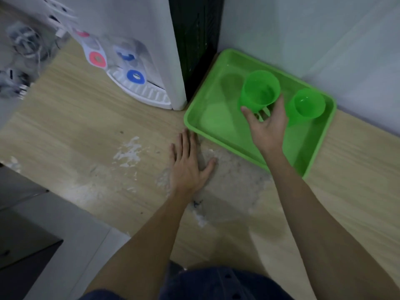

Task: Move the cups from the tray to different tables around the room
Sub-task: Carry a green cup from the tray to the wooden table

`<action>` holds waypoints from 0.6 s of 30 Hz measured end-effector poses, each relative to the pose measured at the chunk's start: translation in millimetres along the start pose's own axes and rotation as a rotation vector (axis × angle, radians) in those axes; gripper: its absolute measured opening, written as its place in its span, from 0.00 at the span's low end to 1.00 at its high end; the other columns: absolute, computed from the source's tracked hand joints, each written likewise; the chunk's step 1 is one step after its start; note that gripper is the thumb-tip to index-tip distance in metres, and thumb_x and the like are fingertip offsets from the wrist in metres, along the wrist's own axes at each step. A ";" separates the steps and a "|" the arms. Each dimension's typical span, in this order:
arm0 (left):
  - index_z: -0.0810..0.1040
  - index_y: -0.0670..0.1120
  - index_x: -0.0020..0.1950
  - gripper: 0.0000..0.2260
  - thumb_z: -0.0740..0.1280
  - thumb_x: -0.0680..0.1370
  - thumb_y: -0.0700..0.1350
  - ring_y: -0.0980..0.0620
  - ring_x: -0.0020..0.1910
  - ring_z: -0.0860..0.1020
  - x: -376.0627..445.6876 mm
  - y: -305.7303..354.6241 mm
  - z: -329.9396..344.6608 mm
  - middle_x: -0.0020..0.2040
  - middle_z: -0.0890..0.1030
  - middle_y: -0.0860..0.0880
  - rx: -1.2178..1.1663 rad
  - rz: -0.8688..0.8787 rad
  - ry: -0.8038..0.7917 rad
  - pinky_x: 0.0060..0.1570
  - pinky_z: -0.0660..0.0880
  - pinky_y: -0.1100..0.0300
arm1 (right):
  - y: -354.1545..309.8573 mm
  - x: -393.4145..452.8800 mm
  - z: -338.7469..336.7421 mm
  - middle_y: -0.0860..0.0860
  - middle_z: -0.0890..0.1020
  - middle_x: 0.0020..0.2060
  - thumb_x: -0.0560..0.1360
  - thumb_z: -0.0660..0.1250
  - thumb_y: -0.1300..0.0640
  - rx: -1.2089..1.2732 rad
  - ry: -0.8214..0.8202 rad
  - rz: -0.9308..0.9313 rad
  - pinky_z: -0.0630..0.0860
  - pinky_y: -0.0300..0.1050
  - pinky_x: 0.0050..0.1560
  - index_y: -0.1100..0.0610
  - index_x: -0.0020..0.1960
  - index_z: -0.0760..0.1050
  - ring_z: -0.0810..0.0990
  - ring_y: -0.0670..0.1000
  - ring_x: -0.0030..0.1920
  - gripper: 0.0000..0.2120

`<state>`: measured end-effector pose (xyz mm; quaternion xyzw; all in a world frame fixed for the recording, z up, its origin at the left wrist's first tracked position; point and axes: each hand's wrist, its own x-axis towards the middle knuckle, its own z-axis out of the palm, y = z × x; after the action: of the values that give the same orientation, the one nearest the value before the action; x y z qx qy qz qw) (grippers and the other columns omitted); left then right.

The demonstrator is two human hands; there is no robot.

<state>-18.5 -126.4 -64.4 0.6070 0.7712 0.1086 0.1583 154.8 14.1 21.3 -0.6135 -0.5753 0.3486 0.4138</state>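
Two green cups (306, 106) sit in the tray (207, 124) at right-centre, the right hand (267, 124) gripping the nearer cup (258, 89), the left hand (189, 163) spread flat on the bare worktop (86, 135).

I count two green cups, one (259, 89) toward the middle of the tray and the other (306, 106) at its right end. There is one green tray (207, 124), one wooden table (86, 137) and one white water dispenser (138, 40), which carries one red tap (97, 59) and one blue tap (135, 77)
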 end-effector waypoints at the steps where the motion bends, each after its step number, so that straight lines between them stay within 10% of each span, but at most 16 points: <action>1: 0.49 0.42 0.85 0.45 0.58 0.80 0.70 0.43 0.85 0.47 -1.0 -1.5 -1.7 0.86 0.50 0.43 -0.010 0.007 -0.019 0.82 0.43 0.42 | -6.5 -12.6 -6.9 0.48 0.77 0.64 0.71 0.80 0.49 -0.025 0.018 -0.013 0.74 0.50 0.72 0.63 0.74 0.68 0.76 0.48 0.66 0.39; 18: 0.50 0.42 0.85 0.46 0.52 0.78 0.73 0.47 0.85 0.48 -106.7 70.5 -103.2 0.86 0.51 0.44 0.047 0.774 -0.298 0.83 0.44 0.47 | -94.5 -296.5 -157.9 0.47 0.80 0.59 0.67 0.82 0.49 -0.058 0.472 -0.007 0.84 0.51 0.57 0.60 0.70 0.72 0.80 0.44 0.61 0.37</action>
<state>29.0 -210.6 68.5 0.8647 0.4568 0.0533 0.2019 229.9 -297.9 158.3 -0.6874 -0.4745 0.1773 0.5204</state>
